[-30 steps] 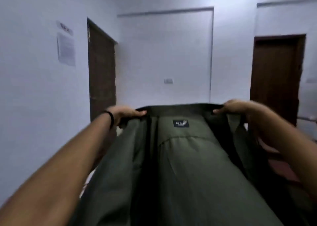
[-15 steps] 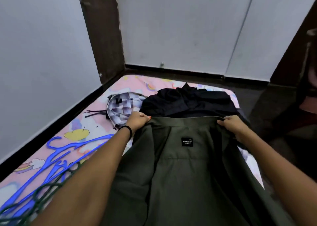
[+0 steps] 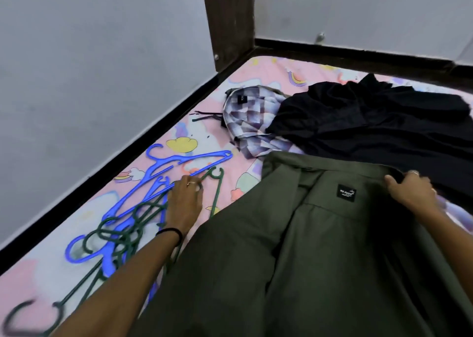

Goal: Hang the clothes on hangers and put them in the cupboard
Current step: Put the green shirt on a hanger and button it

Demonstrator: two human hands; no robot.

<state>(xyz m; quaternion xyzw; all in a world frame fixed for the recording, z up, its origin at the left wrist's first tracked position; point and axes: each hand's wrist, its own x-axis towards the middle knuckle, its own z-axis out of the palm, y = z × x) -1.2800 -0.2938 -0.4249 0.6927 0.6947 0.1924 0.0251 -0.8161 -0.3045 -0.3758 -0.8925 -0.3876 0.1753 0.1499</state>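
Right hand [image 3: 409, 192] gripping olive shirt [image 3: 294, 247], left hand [image 3: 184, 200] on hangers [image 3: 143, 203]

Left hand [image 3: 184, 201] extended forward, palm down, fingers lowered onto the hangers [image 3: 153, 183]; black band on wrist. Right hand [image 3: 409, 191] forward, fingers and thumb pinching the shirt [image 3: 294, 260] collar.

Three garments are seen on one patterned mattress [image 3: 250, 66]: one olive-green shirt [image 3: 294, 247], one checked shirt [image 3: 247, 116] and one black garment [image 3: 371, 121]; tangled blue hangers [image 3: 176, 162] and dark green hangers [image 3: 216, 193] cannot be counted exactly; two hands are shown.
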